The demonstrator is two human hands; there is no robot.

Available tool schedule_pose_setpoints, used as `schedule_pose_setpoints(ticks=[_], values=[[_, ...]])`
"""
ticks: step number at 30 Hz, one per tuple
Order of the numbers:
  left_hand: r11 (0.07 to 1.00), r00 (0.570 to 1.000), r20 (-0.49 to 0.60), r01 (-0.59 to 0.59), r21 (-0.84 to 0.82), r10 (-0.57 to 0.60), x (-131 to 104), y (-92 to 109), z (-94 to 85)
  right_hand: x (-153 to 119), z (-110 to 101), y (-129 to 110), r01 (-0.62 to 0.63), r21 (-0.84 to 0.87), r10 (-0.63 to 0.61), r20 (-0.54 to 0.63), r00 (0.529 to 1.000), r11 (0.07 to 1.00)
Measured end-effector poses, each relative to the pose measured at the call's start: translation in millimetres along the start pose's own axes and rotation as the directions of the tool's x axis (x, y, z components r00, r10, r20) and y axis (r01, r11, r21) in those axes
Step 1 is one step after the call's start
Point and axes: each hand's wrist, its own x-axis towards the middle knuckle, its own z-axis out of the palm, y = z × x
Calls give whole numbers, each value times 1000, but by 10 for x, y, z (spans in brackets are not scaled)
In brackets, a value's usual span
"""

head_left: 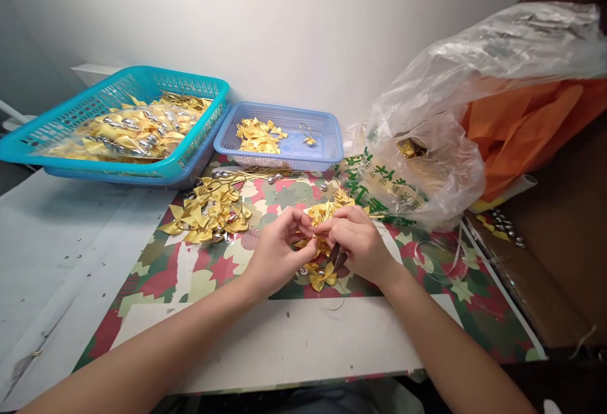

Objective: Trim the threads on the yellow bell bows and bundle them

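My left hand (279, 251) is curled, its thumb and fingertips pinched together at something small and golden that I cannot make out. Close against it, my right hand (358, 240) has its fingers pressed together at the same spot. A dark-handled tool (338, 258) sticks out below the right palm, its kind hidden by the hand. Just under the fingers lies a gold ribbon bow (323, 277) with silver beads by it. Behind the hands is a heap of gold bows (332, 208), partly covered by them. To the left lies another pile of gold bows (208, 212).
A turquoise basket (190, 78) with bagged bows and silver bells or beads stands at the back left. Beside it is a blue basket (279, 110) of loose bows. A clear plastic bag (427, 123) rises at the right near brown cardboard (554, 231). Camouflage-patterned sheeting (265, 196) covers the table.
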Motion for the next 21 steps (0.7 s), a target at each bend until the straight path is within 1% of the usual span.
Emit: schedule_pose_setpoints(ticks=[3, 6, 10, 12, 16, 19, 21], values=[[1000, 1000, -16, 14, -19, -14, 1, -13, 2, -7, -7, -3, -9, -16, 9, -33, 999, 1000], [999, 1000, -17, 24, -26, -25, 2, -22, -1, -4, -3, -13, -13, 6, 13, 0, 1000, 1000], [999, 1000, 7, -28, 23, 28, -5, -21, -5, 19, -1, -13, 21, -21, -21, 21, 1000, 1000], [997, 999, 23, -50, 57, 48, -8, -14, -5, 37, -12, -13, 46, -68, -42, 58, 997, 997], [995, 999, 22, -52, 86, 50, -12, -1, -1, 76, -52, -25, 89, -196, -53, 181, 982, 977], [994, 998, 22, -56, 95, 54, -12, -4, 1, 85, -73, -30, 87, -230, -39, 204, 978, 969], [992, 998, 18, -63, 106, 61, -10, -9, -3, 76, -78, -25, 63, -200, -22, 200, 979, 978]])
